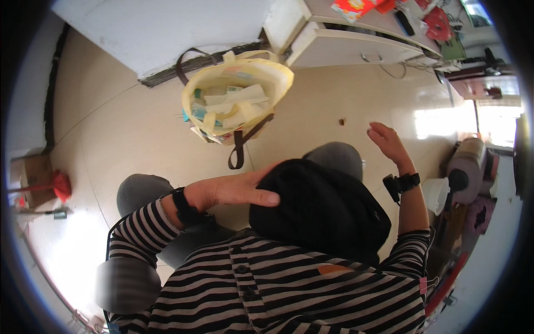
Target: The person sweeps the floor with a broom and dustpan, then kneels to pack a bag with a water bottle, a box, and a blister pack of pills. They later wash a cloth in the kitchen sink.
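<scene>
My left hand (227,190) grips the left edge of a bundle of black fabric (317,208), perhaps a cap or a folded garment. Its thumb lies on top, while the other fingers are mostly hidden behind the cloth. The bundle rests at my lap, against my right knee (340,154). Out to the right, my right hand (388,144) is raised over the floor with nothing in it, fingers extended. In front of me a pale yellow tote bag (275,79) stands with its mouth open, showing papers and small boxes inside. A dark brown strap (237,152) hangs beside it.
A white drawer cabinet (358,46) stands at the upper right, cluttered on top. A worn wall corner (167,37) is behind the bag. One small brown scrap (342,121) lies on the tiled floor (308,108). At right is a white bucket (436,196); at left, a cardboard box (37,179).
</scene>
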`<state>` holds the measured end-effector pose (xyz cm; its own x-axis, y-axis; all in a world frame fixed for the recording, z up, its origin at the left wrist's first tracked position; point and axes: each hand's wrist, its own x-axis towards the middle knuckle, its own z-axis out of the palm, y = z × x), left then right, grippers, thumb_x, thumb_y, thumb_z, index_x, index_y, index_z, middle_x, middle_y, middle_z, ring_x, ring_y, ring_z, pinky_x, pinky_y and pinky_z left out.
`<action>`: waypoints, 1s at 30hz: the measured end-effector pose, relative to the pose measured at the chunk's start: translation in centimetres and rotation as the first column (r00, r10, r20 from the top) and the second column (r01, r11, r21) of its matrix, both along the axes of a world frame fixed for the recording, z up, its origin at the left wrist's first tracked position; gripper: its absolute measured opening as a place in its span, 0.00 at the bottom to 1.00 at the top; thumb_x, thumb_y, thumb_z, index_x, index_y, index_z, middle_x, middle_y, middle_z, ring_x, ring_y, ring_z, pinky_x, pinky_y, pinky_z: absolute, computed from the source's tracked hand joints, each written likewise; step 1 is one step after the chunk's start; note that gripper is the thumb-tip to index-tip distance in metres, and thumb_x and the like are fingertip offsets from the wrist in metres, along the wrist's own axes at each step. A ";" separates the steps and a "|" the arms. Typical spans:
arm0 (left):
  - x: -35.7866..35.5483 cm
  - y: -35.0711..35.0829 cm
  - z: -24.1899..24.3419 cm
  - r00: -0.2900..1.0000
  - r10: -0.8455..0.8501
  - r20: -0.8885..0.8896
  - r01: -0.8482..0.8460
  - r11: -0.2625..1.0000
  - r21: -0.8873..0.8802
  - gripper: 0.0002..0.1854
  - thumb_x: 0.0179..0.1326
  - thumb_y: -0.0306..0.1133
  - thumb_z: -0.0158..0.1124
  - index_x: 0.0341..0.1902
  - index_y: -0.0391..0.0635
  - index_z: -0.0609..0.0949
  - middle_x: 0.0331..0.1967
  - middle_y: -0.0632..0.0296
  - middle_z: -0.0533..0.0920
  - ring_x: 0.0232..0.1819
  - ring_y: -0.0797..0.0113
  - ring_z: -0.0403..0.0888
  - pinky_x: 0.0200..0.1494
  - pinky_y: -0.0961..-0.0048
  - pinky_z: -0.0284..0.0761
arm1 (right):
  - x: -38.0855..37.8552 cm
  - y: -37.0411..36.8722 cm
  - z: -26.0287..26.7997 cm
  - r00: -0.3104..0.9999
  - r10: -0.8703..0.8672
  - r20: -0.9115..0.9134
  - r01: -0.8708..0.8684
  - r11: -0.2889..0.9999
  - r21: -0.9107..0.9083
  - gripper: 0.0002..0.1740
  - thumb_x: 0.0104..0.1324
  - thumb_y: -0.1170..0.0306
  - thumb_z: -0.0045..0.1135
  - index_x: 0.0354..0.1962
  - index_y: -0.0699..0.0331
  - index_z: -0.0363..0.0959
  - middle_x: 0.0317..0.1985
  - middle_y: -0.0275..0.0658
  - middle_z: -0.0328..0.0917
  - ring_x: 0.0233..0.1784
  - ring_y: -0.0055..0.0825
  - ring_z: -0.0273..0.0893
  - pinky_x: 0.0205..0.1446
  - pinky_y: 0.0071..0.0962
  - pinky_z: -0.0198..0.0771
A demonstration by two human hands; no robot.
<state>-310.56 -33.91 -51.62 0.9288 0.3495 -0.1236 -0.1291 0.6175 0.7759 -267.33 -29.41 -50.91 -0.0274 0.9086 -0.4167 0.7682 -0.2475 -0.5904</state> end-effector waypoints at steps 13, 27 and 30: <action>-3.6 -4.4 -3.3 0.984 0.087 0.154 0.015 0.827 -0.562 0.55 0.53 0.34 0.69 0.74 0.56 0.39 0.73 0.60 0.46 0.72 0.64 0.46 0.71 0.65 0.46 | -14.4 -10.6 12.2 0.952 0.220 -0.215 -0.256 0.953 -0.160 0.71 0.37 0.38 0.71 0.67 0.70 0.42 0.69 0.55 0.47 0.75 0.44 0.41 0.74 0.38 0.40; -0.3 -3.9 -1.9 0.967 0.253 0.026 -0.215 0.869 -0.446 0.57 0.51 0.35 0.71 0.73 0.47 0.39 0.70 0.52 0.50 0.72 0.58 0.47 0.71 0.63 0.47 | -16.7 -13.1 10.8 0.966 0.246 0.080 -0.238 0.966 -0.103 0.62 0.35 0.64 0.73 0.66 0.65 0.46 0.67 0.55 0.49 0.71 0.49 0.47 0.70 0.39 0.50; 0.5 -3.1 -0.9 0.960 0.279 -0.030 -0.278 0.934 -0.225 0.57 0.51 0.40 0.71 0.72 0.40 0.40 0.70 0.50 0.50 0.72 0.60 0.46 0.71 0.64 0.46 | -16.1 -14.4 9.6 0.994 0.092 0.066 -0.088 0.994 -0.072 0.57 0.35 0.68 0.68 0.64 0.66 0.49 0.64 0.54 0.54 0.68 0.48 0.53 0.68 0.39 0.54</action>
